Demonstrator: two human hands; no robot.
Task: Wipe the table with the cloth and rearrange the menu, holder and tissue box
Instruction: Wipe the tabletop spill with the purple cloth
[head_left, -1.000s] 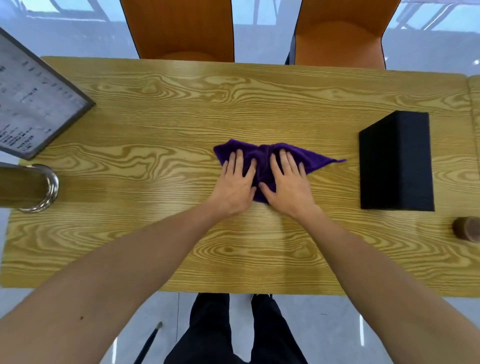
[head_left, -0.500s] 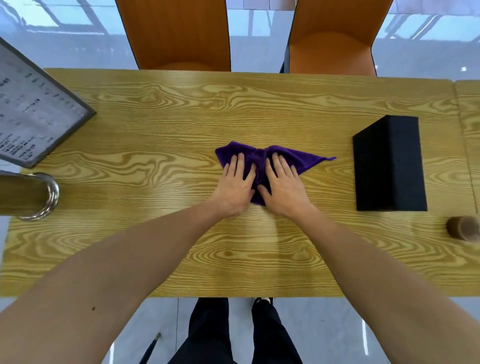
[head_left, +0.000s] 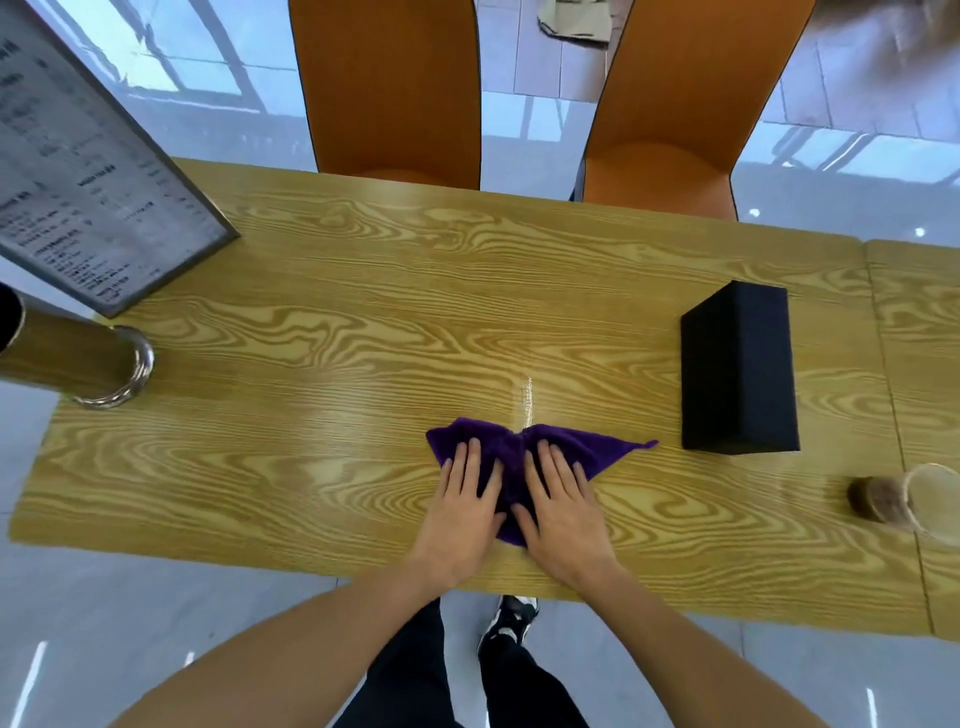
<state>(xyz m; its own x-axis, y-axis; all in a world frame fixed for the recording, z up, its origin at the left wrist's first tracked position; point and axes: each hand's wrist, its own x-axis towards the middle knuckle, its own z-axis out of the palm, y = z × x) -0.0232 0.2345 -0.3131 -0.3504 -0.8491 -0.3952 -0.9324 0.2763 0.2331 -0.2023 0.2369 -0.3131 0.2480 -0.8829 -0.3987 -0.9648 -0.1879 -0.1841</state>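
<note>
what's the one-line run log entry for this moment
step: wiping | left hand: flat on purple cloth | right hand: flat on cloth | black box: right of cloth, apart | menu: far left

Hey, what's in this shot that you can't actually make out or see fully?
Head view only:
- Menu: print blurred and too small to read; left part cut by the frame edge.
- Holder: left end cut off by the frame edge.
- Purple cloth: middle hidden under the left hand and right hand.
- Glass: partly cut by the right edge.
</note>
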